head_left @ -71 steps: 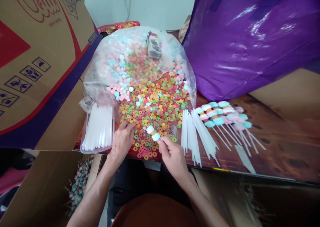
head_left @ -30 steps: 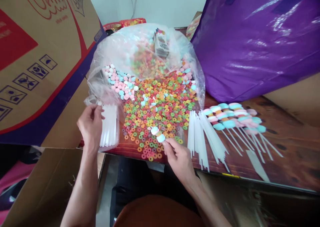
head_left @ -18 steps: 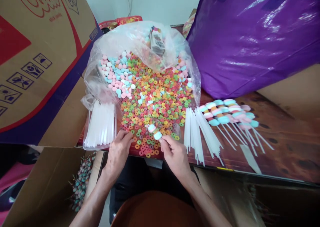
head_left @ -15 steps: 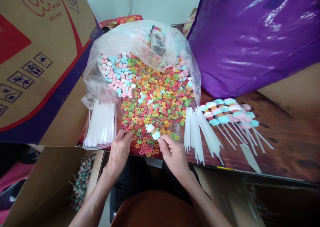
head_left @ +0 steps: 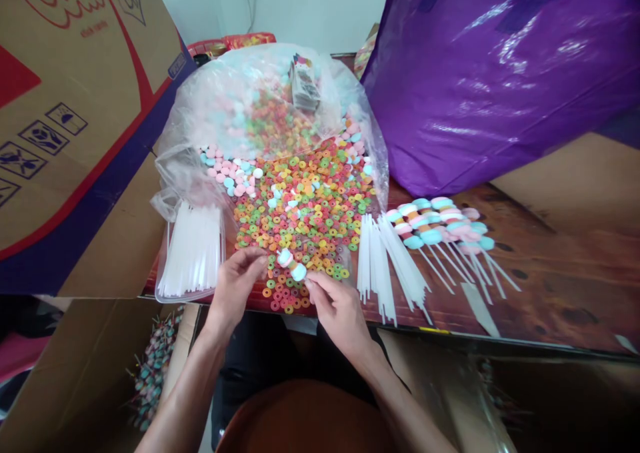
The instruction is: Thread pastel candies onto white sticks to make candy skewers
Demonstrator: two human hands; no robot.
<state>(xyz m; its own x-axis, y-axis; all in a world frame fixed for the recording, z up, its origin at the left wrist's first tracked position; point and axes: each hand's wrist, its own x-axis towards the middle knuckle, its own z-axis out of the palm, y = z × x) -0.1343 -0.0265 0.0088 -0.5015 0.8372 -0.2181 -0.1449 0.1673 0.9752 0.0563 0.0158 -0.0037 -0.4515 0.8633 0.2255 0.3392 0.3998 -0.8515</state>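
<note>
Over the near edge of the candy, my right hand (head_left: 337, 306) pinches the lower end of a candy skewer (head_left: 299, 271) by its stick. Pale blue, white and pink candies with a gummy ring between them are threaded on it, and its tip points up and left. My left hand (head_left: 239, 276) is just left of that tip, thumb and fingers brought together; whatever they hold is too small to make out. Beneath both hands spreads a heap of colourful ring gummies (head_left: 310, 206). Pink, blue and white round candies (head_left: 233, 173) lie behind on the left.
A clear plastic bag (head_left: 200, 116) covers the back of the heap, with a stack of small packets (head_left: 304, 85) on it. White sticks lie in a pouch (head_left: 190, 253) and in a loose bunch (head_left: 377, 266). Finished skewers (head_left: 440, 223) rest right. A carton (head_left: 100, 160) and purple bag (head_left: 490, 86) flank everything.
My left hand has lifted off the ring gummies towards the skewer tip, its fingers closing together. The plastic bag has sagged forward over more candy. The whole view has shifted slightly.
</note>
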